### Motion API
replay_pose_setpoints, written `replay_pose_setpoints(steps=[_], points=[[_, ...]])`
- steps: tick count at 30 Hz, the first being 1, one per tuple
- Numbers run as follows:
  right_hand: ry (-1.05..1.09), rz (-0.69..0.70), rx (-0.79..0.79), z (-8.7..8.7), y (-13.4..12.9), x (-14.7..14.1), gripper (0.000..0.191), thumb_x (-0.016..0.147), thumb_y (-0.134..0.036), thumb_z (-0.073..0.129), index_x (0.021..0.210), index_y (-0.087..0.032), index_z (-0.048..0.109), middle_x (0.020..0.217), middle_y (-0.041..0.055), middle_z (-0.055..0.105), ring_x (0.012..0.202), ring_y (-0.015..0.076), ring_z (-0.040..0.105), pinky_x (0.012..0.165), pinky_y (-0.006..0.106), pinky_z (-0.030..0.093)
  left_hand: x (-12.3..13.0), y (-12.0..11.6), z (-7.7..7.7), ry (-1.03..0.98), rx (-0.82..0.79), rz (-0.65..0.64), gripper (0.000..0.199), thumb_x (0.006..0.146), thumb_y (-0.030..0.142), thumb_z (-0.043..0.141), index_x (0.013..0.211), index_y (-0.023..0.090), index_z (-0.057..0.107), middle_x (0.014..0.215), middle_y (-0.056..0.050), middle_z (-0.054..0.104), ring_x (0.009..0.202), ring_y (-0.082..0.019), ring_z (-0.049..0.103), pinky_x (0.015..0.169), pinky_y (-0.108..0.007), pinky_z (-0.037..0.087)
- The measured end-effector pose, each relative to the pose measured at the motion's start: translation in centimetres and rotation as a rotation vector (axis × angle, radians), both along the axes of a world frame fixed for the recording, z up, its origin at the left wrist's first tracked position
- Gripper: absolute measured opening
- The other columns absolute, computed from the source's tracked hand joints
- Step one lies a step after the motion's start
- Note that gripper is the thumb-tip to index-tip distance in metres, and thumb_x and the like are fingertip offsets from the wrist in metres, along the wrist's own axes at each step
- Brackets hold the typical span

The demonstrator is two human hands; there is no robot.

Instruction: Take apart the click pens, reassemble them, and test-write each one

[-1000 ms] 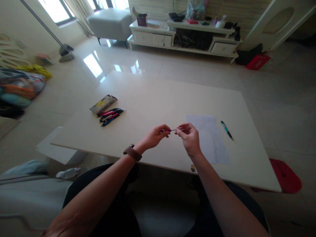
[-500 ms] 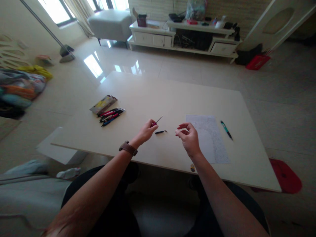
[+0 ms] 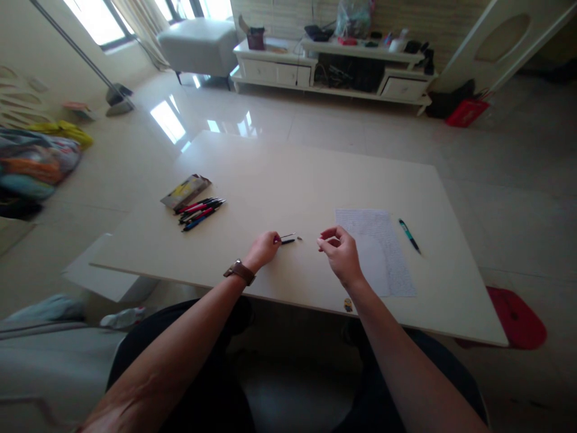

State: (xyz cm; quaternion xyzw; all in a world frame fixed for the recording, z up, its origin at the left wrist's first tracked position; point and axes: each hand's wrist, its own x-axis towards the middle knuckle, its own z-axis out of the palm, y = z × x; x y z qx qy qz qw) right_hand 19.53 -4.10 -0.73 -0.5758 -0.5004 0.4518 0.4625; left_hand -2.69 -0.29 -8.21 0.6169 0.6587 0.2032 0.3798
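Observation:
My left hand [image 3: 265,248], with a brown watch on the wrist, is closed on a taken-apart pen; a thin refill [image 3: 288,235] sticks out to the right from a pinkish part at the fingertips. Right beside those fingers lies a short black pen piece [image 3: 288,242] on the table. A tiny pen tip [image 3: 299,239] rests just past it. My right hand [image 3: 339,249] hovers over the left edge of the written sheet [image 3: 401,264], thumb and forefinger pinched together. Whatever it holds, if anything, is too small to name.
Several pens [image 3: 201,213] lie beside an opened pen box [image 3: 186,191] at the table's left. A teal-and-black pen [image 3: 409,236] is right of the paper. A small yellow figure sticker [image 3: 347,305] is near the front edge of the white table [image 3: 315,174].
My left hand has come down and slightly left, bringing the refill from a slant to nearly level beside the black piece. My right hand keeps its pinch, almost unmoved.

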Motion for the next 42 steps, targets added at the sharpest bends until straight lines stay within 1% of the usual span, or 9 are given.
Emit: replay_pose_setpoints(steps=[3,6,10,13,17,21,34,39,42], points=[[-0.130,0.005,-0.024,-0.4,-0.1,0.3,0.011,0.075,-0.029,0.066,0.081,-0.020,0.061,0.076,0.0009,0.064,0.063,0.0157,0.062,0.058,0.029,0.047,0.1,0.3,0.6,-0.052,-0.030,-0.061,0.015,0.074,0.032,0.067,0.074,0.017,0.069,0.059,0.000,0.053,0.057,-0.013,0.042,0.056,-0.027,0.030],[-0.217,0.020,-0.048,-1.2,-0.1,0.2,0.012,0.075,-0.029,0.067,0.082,-0.020,0.063,0.074,0.0017,0.067,0.063,0.0166,0.062,0.058,0.029,0.048,0.7,0.2,1.8,-0.208,-0.073,-0.167,0.029,0.077,0.044,0.066,0.083,0.016,0.071,0.058,0.003,0.049,0.055,-0.011,0.039,0.053,-0.025,0.029],[-0.083,0.077,-0.037,-1.9,-0.1,-0.4,0.019,0.077,-0.035,0.071,0.087,-0.019,0.067,0.081,0.0052,0.072,0.074,0.0193,0.067,0.072,0.034,0.053,1.8,-0.4,3.3,-0.453,-0.116,-0.287,0.041,0.079,0.052,0.066,0.091,0.014,0.070,0.062,0.004,0.045,0.057,-0.009,0.036,0.052,-0.023,0.026],[-0.011,0.075,-0.025,-1.7,0.2,-0.6,0.020,0.078,-0.037,0.072,0.085,-0.019,0.070,0.080,0.0060,0.072,0.075,0.0203,0.069,0.074,0.036,0.054,2.0,-0.7,3.8,-0.494,-0.107,-0.319,0.042,0.082,0.052,0.065,0.097,0.013,0.071,0.064,0.004,0.045,0.058,-0.009,0.037,0.052,-0.023,0.026],[0.076,-0.100,0.044,-0.9,1.0,0.1,0.022,0.076,-0.040,0.075,0.082,-0.019,0.069,0.077,0.0041,0.071,0.073,0.0196,0.070,0.073,0.036,0.055,1.6,-0.7,3.9,-0.396,-0.015,-0.345,0.043,0.084,0.049,0.064,0.108,0.014,0.072,0.064,0.005,0.042,0.058,-0.010,0.036,0.052,-0.024,0.027],[0.172,-0.204,0.057,-0.5,1.6,0.9,0.024,0.074,-0.038,0.077,0.084,-0.018,0.069,0.076,0.0026,0.071,0.072,0.0179,0.070,0.076,0.036,0.056,1.4,-0.8,3.7,-0.303,0.029,-0.349,0.038,0.085,0.045,0.062,0.105,0.015,0.074,0.066,0.003,0.048,0.059,-0.011,0.040,0.054,-0.025,0.030],[0.170,-0.163,0.056,-0.3,1.4,0.8,0.019,0.075,-0.034,0.077,0.083,-0.019,0.070,0.075,0.0016,0.070,0.069,0.0172,0.068,0.071,0.035,0.055,1.3,-0.8,3.5,-0.235,0.056,-0.360,0.032,0.083,0.038,0.065,0.106,0.016,0.072,0.071,0.002,0.055,0.061,-0.012,0.046,0.058,-0.027,0.035],[0.120,-0.022,0.009,-0.6,1.0,0.3,0.019,0.075,-0.035,0.075,0.083,-0.018,0.069,0.076,0.0032,0.071,0.073,0.0189,0.070,0.075,0.036,0.056,1.6,-1.1,3.8,-0.202,0.061,-0.385,0.029,0.082,0.035,0.066,0.104,0.016,0.072,0.072,0.001,0.058,0.061,-0.012,0.048,0.060,-0.027,0.037],[0.054,0.080,-0.028,-1.0,0.6,-0.2,0.019,0.074,-0.033,0.075,0.083,-0.018,0.069,0.078,0.0049,0.073,0.076,0.0201,0.071,0.075,0.036,0.056,2.0,-1.4,4.4,-0.104,0.117,-0.412,0.025,0.086,0.032,0.061,0.103,0.016,0.071,0.077,-0.002,0.063,0.067,-0.015,0.052,0.064,-0.028,0.039]])
